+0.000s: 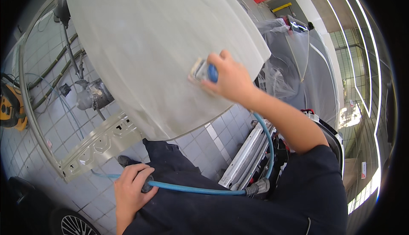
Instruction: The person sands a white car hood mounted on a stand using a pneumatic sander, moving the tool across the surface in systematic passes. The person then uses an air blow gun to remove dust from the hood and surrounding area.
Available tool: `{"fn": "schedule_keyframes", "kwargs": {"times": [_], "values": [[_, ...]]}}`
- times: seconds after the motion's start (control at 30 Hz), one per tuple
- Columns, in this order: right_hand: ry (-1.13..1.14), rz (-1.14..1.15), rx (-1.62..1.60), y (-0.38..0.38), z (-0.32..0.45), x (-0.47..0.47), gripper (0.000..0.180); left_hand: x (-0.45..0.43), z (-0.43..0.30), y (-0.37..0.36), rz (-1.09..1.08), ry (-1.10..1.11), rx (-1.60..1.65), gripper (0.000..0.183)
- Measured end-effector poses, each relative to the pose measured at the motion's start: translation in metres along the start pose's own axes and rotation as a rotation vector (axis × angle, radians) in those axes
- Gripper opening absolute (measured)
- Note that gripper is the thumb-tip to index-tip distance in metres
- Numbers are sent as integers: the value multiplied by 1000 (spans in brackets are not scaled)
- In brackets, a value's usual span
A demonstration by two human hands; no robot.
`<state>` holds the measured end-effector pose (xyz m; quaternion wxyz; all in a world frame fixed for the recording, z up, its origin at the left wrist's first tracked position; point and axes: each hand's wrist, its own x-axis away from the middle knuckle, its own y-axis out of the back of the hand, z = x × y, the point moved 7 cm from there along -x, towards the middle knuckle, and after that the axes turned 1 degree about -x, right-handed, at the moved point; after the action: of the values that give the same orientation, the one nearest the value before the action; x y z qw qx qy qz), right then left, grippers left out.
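A large light-grey car hood panel with a dull surface lies before me. Near its right edge my right hand grips a sanding block with a blue knob, its pad against the panel. A blue hose runs below my right forearm and loops across my front. At the lower left my left hand is closed around a dark round thing on that hose, close to my thigh. What exactly this dark thing is, I cannot tell.
A bare metal door frame stands at the left, beyond it a yellow machine with hoses. Silvery metal parts lie at the lower right. A car under plastic film is behind them. A car wheel shows at the bottom left.
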<state>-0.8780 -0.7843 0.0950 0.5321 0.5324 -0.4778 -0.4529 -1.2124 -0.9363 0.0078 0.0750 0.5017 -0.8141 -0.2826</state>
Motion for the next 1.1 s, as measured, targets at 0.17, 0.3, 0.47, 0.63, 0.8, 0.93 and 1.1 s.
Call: {"fn": "schedule_keyframes", "kwargs": {"times": [0.17, 0.3, 0.47, 0.63, 0.8, 0.93, 1.1], "values": [[-154, -55, 96, 28, -13, -154, 56, -3, 2, 5, -75, 50, -69, 43], [-53, -68, 45, 35, 25, -185, 53, 1, 4, 1, -62, 77, -68, 40], [-21, -74, 55, 19, 41, -124, 53, 4, 12, 6, -82, 45, 2, 40], [-113, -242, 50, 34, 25, -153, 54, 11, 11, 9, -60, 3, -53, 40], [7, -19, 94, 23, 59, -104, 55, 23, 16, 16, -94, -22, -17, 29], [251, 201, 115, -3, 108, -71, 56, 33, 21, 24, -129, -14, -120, 26], [280, -42, 268, 3, 146, -243, 55, 41, 20, 10, -127, 197, 79, 25]]}}
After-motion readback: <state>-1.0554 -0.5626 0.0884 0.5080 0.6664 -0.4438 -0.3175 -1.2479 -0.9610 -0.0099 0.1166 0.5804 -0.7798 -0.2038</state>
